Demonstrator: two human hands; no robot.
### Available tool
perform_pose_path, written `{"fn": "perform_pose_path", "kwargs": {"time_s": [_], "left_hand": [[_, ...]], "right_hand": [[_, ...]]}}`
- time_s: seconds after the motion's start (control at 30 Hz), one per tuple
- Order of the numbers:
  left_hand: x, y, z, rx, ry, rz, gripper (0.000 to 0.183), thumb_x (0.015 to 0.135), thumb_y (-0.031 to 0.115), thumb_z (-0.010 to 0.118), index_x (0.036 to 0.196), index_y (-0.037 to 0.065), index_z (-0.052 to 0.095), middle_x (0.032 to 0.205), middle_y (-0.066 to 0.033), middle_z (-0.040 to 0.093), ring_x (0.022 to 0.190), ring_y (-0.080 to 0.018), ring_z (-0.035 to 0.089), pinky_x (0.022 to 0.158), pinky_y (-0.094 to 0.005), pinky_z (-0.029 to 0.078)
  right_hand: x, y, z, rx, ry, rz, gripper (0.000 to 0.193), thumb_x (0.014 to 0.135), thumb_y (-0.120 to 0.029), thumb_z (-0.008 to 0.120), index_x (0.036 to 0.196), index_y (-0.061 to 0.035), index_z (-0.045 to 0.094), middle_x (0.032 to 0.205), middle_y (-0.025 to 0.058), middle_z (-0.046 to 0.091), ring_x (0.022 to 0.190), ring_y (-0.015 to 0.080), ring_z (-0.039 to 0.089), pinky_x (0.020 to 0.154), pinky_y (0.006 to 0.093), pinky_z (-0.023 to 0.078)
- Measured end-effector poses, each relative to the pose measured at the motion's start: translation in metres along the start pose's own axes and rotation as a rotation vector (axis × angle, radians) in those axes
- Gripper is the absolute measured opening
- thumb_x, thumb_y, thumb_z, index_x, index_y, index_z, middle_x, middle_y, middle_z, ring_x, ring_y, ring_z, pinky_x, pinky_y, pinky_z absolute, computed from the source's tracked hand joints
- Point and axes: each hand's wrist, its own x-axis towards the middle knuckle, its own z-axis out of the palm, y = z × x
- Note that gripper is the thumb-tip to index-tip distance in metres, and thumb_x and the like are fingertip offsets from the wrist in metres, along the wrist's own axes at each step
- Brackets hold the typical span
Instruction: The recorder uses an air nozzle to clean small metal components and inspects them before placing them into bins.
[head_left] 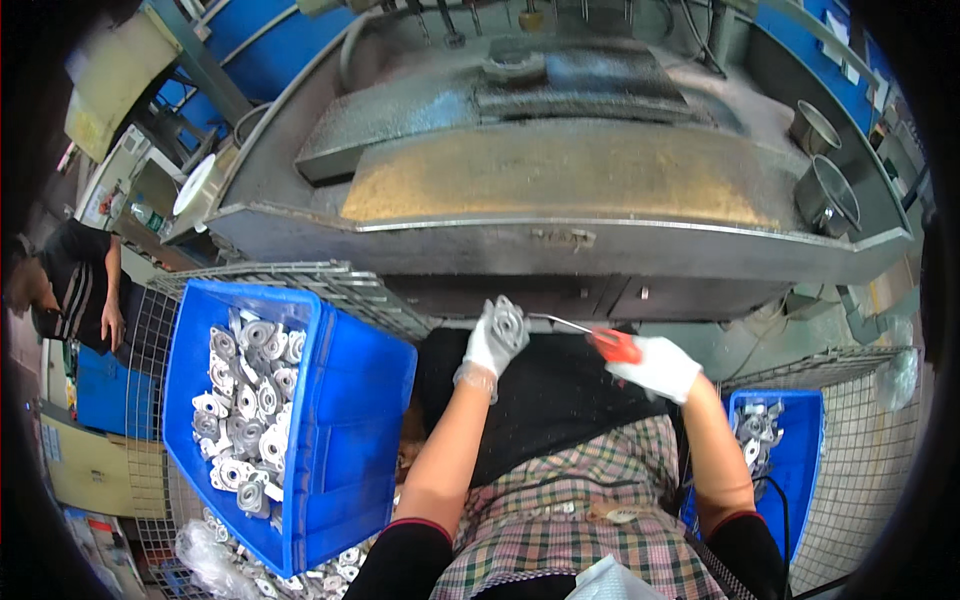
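Note:
In front of my apron, my gloved left hand grips a small grey cast-metal part with a round centre and side lugs. My gloved right hand is closed around a red-handled tool. From its handle a thin bent metal rod reaches left, its tip close beside the cast part; I cannot tell whether they touch. The right fingers are slightly blurred. Many similar grey castings fill a tilted blue bin on my left. More castings lie in a blue bin on my right.
Ahead stands a grey metal workbench with a raised rim and two metal cups at its right. Wire mesh cages surround both bins. A black cable hangs by my right arm. Another person is at the far left.

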Motion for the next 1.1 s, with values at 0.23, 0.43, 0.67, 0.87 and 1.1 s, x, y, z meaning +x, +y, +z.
{"fn": "perform_pose_path", "kwargs": {"time_s": [0.23, 0.43, 0.67, 0.87, 1.1], "left_hand": [[-0.104, -0.027, 0.142, 0.766, -0.37, -0.022, 0.055, 0.091, 0.028, 0.061, 0.138, 0.008, 0.041, 0.123, -0.0112, 0.055, 0.101, -0.0261, 0.06, 0.077, -0.035, 0.052], [-0.116, -0.014, 0.289, 1.512, -0.363, 0.481, 0.069, 0.087, 0.029, 0.065, 0.143, 0.002, 0.035, 0.109, -0.0071, 0.058, 0.088, -0.0066, 0.055, 0.066, -0.0178, 0.044], [-0.024, 0.028, 0.304, 2.566, 0.254, 1.236, 0.061, 0.086, 0.034, 0.062, 0.141, 0.016, 0.042, 0.134, -0.0212, 0.051, 0.116, -0.0411, 0.053, 0.1, -0.0432, 0.043], [-0.028, 0.014, 0.336, 2.806, 0.295, 0.9, 0.05, 0.08, 0.038, 0.066, 0.123, 0.016, 0.054, 0.106, -0.0187, 0.063, 0.102, -0.0391, 0.061, 0.086, -0.0468, 0.05], [-0.033, -0.01, 0.361, 2.451, 0.064, 1.559, 0.048, 0.082, 0.035, 0.065, 0.124, 0.012, 0.058, 0.107, -0.0212, 0.064, 0.098, -0.0398, 0.061, 0.085, -0.0451, 0.049]], "right_hand": [[-0.132, 0.033, -0.138, 0.332, 0.841, 0.053, 0.021, 0.081, -0.016, 0.07, 0.098, -0.0045, 0.066, 0.077, -0.0042, 0.061, 0.062, 0.0059, 0.052, 0.058, 0.0214, 0.042], [-0.202, 0.253, -0.23, 0.173, 1.51, 0.02, 0.032, 0.089, -0.021, 0.066, 0.112, 0.0005, 0.062, 0.098, 0.0015, 0.064, 0.088, 0.01, 0.058, 0.083, 0.0249, 0.045], [-0.207, 0.306, -0.214, -0.032, 1.542, 0.442, 0.047, 0.087, -0.033, 0.068, 0.116, 0.0026, 0.061, 0.108, 0.0143, 0.065, 0.103, 0.0204, 0.06, 0.092, 0.0326, 0.043], [-0.192, 0.251, -0.218, -0.281, 1.82, 0.439, 0.048, 0.091, -0.031, 0.063, 0.121, 0.0058, 0.056, 0.12, 0.0169, 0.059, 0.109, 0.0242, 0.057, 0.097, 0.0353, 0.042], [-0.149, 0.164, -0.236, -0.196, 1.667, -0.017, 0.032, 0.089, -0.013, 0.06, 0.119, -0.0008, 0.059, 0.114, 0.0126, 0.063, 0.107, 0.024, 0.059, 0.095, 0.0343, 0.044]]}}
